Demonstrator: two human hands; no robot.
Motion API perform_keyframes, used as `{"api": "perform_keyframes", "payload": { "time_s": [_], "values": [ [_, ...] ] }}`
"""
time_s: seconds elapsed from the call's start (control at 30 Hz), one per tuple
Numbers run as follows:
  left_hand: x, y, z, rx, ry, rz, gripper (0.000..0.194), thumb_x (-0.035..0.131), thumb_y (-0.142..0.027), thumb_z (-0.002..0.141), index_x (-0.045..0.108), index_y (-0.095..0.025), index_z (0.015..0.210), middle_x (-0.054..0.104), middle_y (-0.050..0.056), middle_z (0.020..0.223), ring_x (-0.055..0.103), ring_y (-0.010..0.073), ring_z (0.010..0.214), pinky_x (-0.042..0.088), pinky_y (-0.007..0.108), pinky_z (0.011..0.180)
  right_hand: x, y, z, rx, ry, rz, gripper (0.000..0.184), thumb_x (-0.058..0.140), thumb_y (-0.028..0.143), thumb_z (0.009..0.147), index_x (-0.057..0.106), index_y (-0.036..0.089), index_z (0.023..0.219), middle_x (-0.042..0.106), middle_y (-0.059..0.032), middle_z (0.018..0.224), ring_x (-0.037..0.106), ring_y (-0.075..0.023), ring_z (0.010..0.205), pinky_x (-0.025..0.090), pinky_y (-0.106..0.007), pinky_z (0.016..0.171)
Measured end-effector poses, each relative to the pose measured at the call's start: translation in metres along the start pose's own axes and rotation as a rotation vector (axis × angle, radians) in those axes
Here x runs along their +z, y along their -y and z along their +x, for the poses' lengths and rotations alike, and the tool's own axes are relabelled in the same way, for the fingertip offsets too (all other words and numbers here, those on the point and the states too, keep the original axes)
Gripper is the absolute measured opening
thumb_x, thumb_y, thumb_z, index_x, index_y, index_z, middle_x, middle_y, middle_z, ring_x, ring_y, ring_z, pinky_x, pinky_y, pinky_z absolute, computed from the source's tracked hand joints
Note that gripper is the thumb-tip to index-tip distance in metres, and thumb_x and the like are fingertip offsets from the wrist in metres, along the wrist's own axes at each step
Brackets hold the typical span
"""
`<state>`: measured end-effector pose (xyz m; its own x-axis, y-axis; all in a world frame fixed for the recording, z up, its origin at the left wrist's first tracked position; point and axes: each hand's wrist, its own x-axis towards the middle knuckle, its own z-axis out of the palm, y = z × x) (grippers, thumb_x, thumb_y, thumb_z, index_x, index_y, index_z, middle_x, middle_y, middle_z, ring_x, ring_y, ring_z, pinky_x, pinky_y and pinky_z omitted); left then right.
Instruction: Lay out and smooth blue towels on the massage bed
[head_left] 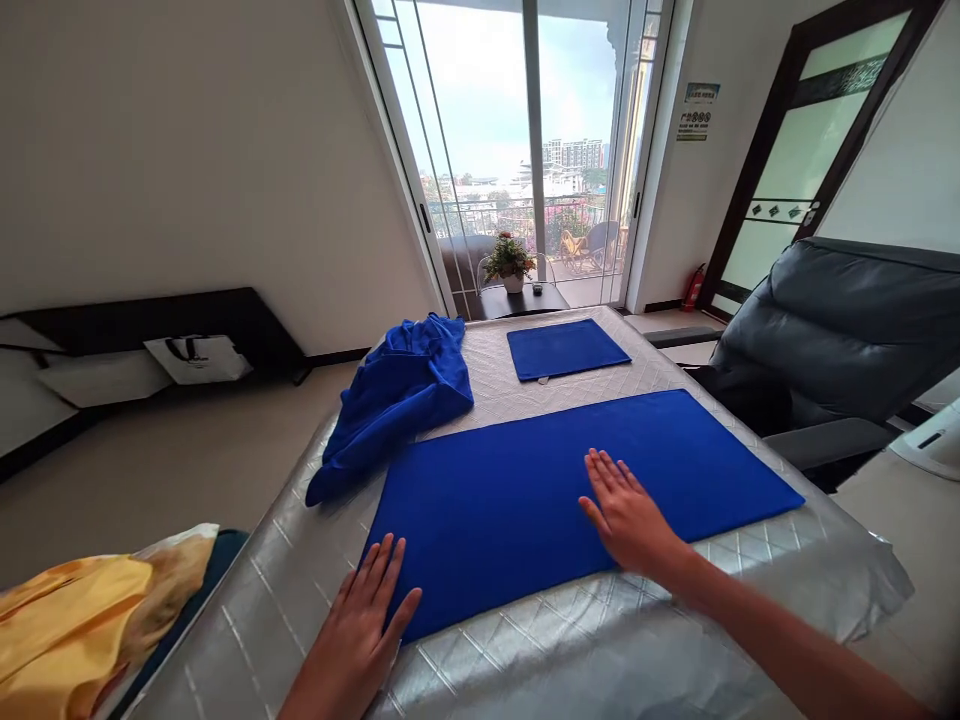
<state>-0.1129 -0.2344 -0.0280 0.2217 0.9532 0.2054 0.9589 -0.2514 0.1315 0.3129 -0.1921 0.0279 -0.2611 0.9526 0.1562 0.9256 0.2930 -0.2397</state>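
A long, flat blue towel [577, 480] lies spread on a silver quilted bed cover [600, 650]. My right hand [626, 515] rests palm down on the towel's middle, fingers spread. My left hand [360, 620] lies flat at the towel's near left corner, fingertips on the blue cloth. Beyond the towel, a crumpled blue cloth [394, 400] lies heaped on the left side of the bed, its lower end close to the towel's left edge. A smaller folded blue towel [562, 345] lies flat near the far end.
A yellow patterned cloth [75, 620] lies at the lower left. A grey leather armchair [840, 330] stands to the right of the bed. Ahead are a glass balcony door [480, 150] and a potted plant [510, 262] on a small dark table.
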Motion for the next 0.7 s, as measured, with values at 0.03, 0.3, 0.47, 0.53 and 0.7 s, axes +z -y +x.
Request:
{"api": "perform_keyframes", "payload": {
  "time_s": [0.03,0.3,0.47,0.53,0.7],
  "values": [
    [0.002,0.0,-0.001,-0.003,0.008,0.017,0.068,0.033,-0.051,0.104,0.013,-0.026,0.164,0.027,0.007,0.17,0.026,0.0282,0.156,0.03,0.058,0.124,0.004,0.029,0.004,-0.071,0.023,0.041,0.072,0.017,0.053,0.108,0.022,0.007,0.163,0.018,-0.0118,0.169,0.014,-0.0234,0.158,0.017,-0.046,0.129],
    [0.012,0.003,0.002,-0.01,0.023,0.075,0.076,0.03,-0.062,0.1,0.029,-0.018,0.162,0.03,0.009,0.168,0.026,0.0298,0.156,0.028,0.057,0.125,0.032,0.149,0.023,-0.309,0.2,0.309,0.077,0.026,0.057,0.107,0.017,0.006,0.164,0.008,-0.014,0.17,0.006,-0.0245,0.159,0.012,-0.048,0.13],
    [0.012,0.001,0.002,-0.018,0.028,0.052,0.075,0.03,-0.062,0.1,0.03,-0.019,0.161,0.03,0.009,0.168,0.024,0.0294,0.157,0.026,0.056,0.125,0.039,0.142,0.021,-0.289,0.232,0.319,0.079,0.026,0.059,0.106,0.013,0.009,0.165,0.006,-0.0118,0.17,0.003,-0.0241,0.159,0.008,-0.049,0.13],
    [0.011,0.001,0.002,-0.029,0.048,0.04,0.075,0.028,-0.062,0.1,0.028,-0.019,0.162,0.028,0.008,0.169,0.023,0.0288,0.157,0.025,0.056,0.126,0.039,0.131,0.019,-0.273,0.23,0.297,0.079,0.025,0.06,0.106,0.012,0.01,0.165,0.004,-0.0108,0.171,0.002,-0.0239,0.159,0.006,-0.049,0.131],
    [0.008,0.002,0.004,-0.057,0.103,0.012,0.078,0.026,-0.063,0.099,0.024,-0.019,0.163,0.024,0.007,0.17,0.022,0.0278,0.158,0.023,0.054,0.127,0.031,0.09,0.013,-0.197,0.249,0.213,0.08,0.022,0.063,0.105,0.011,0.011,0.165,0.004,-0.0088,0.171,0.004,-0.0233,0.159,0.006,-0.047,0.131]
  ]
}}
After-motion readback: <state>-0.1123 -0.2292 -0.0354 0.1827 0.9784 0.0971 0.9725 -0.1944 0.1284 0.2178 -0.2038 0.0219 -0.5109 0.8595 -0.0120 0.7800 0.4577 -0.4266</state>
